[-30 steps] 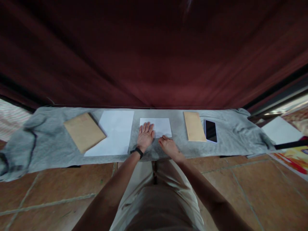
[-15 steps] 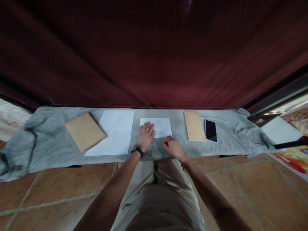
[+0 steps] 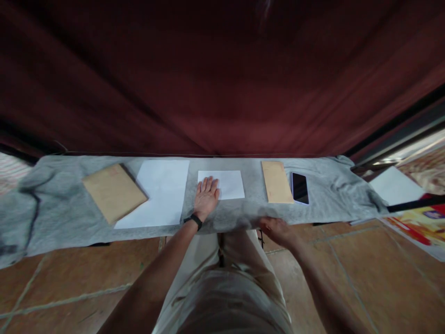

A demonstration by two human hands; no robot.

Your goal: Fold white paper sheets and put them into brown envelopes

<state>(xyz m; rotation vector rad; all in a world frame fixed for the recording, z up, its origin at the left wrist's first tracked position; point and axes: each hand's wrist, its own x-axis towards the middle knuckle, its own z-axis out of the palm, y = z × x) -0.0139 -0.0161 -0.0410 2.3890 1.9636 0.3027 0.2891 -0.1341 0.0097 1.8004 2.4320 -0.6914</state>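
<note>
A small folded sheet of white paper (image 3: 230,185) lies on the grey cloth (image 3: 229,214) in front of me. My left hand (image 3: 206,197) rests flat on the left part of this sheet, fingers stretched out and slightly spread. My right hand (image 3: 277,230), its fingers curled in, is at the front edge of the cloth, apart from the paper. Nothing shows in its grip. To the right lies a narrow tan envelope (image 3: 277,182).
A phone (image 3: 300,189) lies just right of the narrow envelope. On the left, a stack of tan envelopes (image 3: 114,192) overlaps large white sheets (image 3: 163,192). A dark red curtain (image 3: 222,93) hangs behind the table. A white board-like piece (image 3: 396,185) is at the far right.
My right hand has moved off the paper's lower right corner, toward me and to the right. My left hand stays on the paper. The view has shifted slightly.
</note>
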